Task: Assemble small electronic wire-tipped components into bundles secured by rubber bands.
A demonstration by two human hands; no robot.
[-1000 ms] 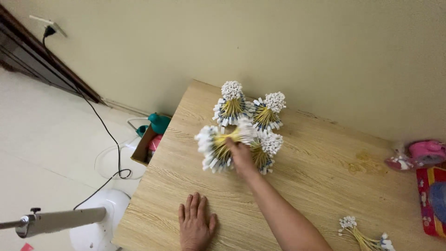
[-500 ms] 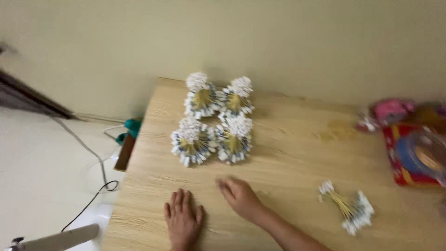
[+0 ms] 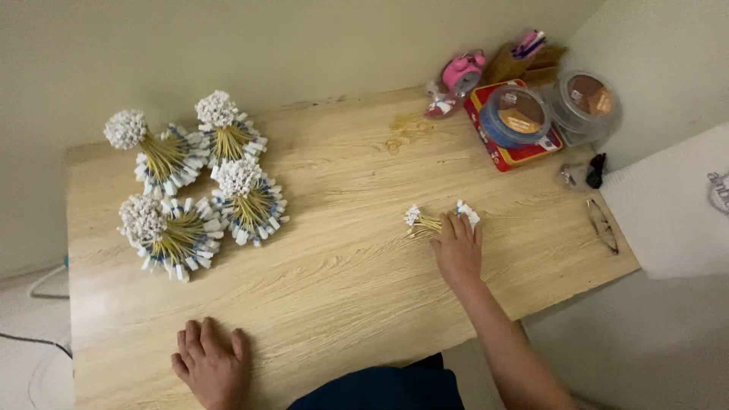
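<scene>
Several tied bundles of thin yellow sticks with white tips and white-blue tags [image 3: 194,182] lie fanned out at the far left of the wooden table [image 3: 342,288]. A small loose bunch of the same sticks [image 3: 437,220] lies right of the middle. My right hand [image 3: 457,247] rests on that bunch, fingers laid over its tagged end. My left hand [image 3: 211,366] lies flat and spread on the table's near edge, holding nothing.
At the far right corner stand a red flat box [image 3: 507,156] with a round clear container [image 3: 516,114] on it, a second round container [image 3: 588,102], a pink clock [image 3: 462,72] and a pen holder [image 3: 528,57]. Glasses [image 3: 601,225] lie near the right edge.
My right hand left the bundles at the left and crossed to the small loose bunch on the right. The view swung right. My left hand stayed flat at the near edge.
</scene>
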